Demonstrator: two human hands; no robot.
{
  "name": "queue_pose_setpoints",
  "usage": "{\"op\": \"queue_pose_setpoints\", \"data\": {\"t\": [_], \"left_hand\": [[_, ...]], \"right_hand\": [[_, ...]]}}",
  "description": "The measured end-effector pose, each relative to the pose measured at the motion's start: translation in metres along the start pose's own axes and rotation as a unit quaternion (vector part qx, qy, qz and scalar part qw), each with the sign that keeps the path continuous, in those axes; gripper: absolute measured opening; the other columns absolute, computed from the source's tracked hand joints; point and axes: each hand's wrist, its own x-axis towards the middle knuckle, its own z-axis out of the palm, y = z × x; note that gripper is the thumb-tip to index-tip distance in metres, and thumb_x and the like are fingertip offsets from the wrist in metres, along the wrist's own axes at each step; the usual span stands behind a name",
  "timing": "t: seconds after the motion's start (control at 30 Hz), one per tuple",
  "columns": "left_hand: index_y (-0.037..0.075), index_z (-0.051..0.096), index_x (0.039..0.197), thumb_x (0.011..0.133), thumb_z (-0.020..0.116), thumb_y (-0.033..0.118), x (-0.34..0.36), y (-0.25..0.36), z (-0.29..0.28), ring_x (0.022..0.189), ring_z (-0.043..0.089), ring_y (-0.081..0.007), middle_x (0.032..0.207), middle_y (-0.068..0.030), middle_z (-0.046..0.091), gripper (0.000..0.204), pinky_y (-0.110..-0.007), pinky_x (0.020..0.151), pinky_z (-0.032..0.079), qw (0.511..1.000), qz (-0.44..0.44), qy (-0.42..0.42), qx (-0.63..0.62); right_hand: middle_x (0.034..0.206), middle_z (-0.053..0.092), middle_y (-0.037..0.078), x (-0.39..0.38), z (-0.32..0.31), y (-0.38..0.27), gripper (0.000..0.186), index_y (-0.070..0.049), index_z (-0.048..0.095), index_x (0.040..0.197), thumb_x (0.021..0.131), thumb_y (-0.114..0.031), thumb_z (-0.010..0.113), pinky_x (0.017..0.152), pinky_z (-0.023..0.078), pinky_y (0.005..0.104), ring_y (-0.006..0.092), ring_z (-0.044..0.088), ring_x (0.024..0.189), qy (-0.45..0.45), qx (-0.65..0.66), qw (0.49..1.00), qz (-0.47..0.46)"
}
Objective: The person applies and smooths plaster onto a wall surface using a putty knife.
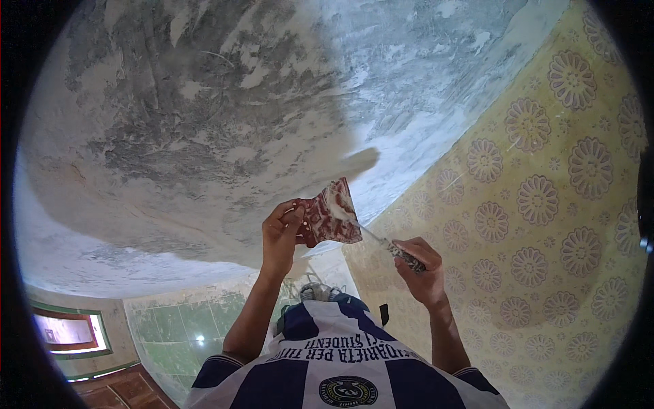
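We wear a short-sleeved jersey (278,383), broad vertical stripes, white and navy. Across its front we note two lines of dark block lettering (334,348), upside down from our viewpoint. Nearer the neck, a round black badge (349,391): pale figure at centre, yellowish ring around it. Navy sleeves (219,370), thin pale line near the hem. Our left hand (281,223) and right hand (421,264) are bare.

Bluish-white light floods the grey plaster (259,129) at 1 o'clock; broad shadow dims it toward 10. The window (68,330) glares at 8 o'clock, 1 highlight dots the green tiles (174,324) at 7, the central red spreader (332,215) looks sharp, and edges bow toward the black rim.
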Motion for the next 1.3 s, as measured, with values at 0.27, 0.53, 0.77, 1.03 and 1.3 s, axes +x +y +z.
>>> {"op": "queue_pose_setpoints", "data": {"t": [0.27,0.53,0.77,1.03,1.3], "left_hand": [[-0.004,0.064,0.117,0.1,0.063,0.014,0.004,0.009,-0.007,0.061,0.063,-0.0059,0.079,-0.0015,0.069,0.025,-0.024,0.049,0.053,0.998,-0.027,-0.042,0.031],[-0.004,0.064,0.115,0.099,0.064,0.016,0.006,0.007,-0.029,0.06,0.062,-0.0061,0.077,-0.0002,0.067,0.025,-0.024,0.048,0.052,0.997,-0.063,-0.041,0.017],[-0.002,0.062,0.117,0.1,0.062,0.017,0.004,0.003,-0.011,0.054,0.063,-0.012,0.081,-0.0058,0.069,0.026,-0.028,0.045,0.052,0.999,-0.007,-0.016,0.05],[-0.002,0.061,0.118,0.1,0.061,0.016,0.004,-0.01,-0.021,0.055,0.065,-0.0136,0.084,-0.0072,0.07,0.025,-0.029,0.047,0.055,1.0,-0.017,-0.005,0.023],[-0.002,0.06,0.117,0.1,0.061,0.011,0.012,-0.006,-0.017,0.065,0.066,-0.0087,0.083,-0.0042,0.07,0.022,-0.027,0.05,0.058,0.999,-0.002,0.012,0.031]], "right_hand": [[0.099,0.062,0.004,0.016,-0.011,-0.014,0.042,-0.019,0.073,0.12,0.08,-0.007,0.081,0.066,0.054,0.0298,0.0156,0.063,0.075,-0.054,-0.225,0.971,-0.058],[0.101,0.061,0.004,0.021,-0.024,-0.023,0.039,-0.019,0.073,0.121,0.084,-0.01,0.079,0.066,0.054,0.0315,0.0174,0.063,0.075,-0.144,-0.18,0.973,-0.021],[0.105,0.059,0.008,0.021,0.012,-0.016,0.037,-0.016,0.07,0.126,0.089,-0.013,0.075,0.066,0.053,0.0312,0.0179,0.062,0.076,-0.066,-0.163,0.984,0.018],[0.105,0.059,0.007,0.006,0.005,-0.008,0.041,-0.017,0.071,0.126,0.086,-0.01,0.077,0.065,0.053,0.032,0.0183,0.061,0.073,-0.076,-0.178,0.981,-0.025],[0.103,0.058,0.006,-0.004,0.03,0.0,0.043,-0.015,0.072,0.124,0.083,-0.006,0.079,0.065,0.053,0.0326,0.019,0.061,0.075,-0.027,-0.167,0.984,-0.059]]}}
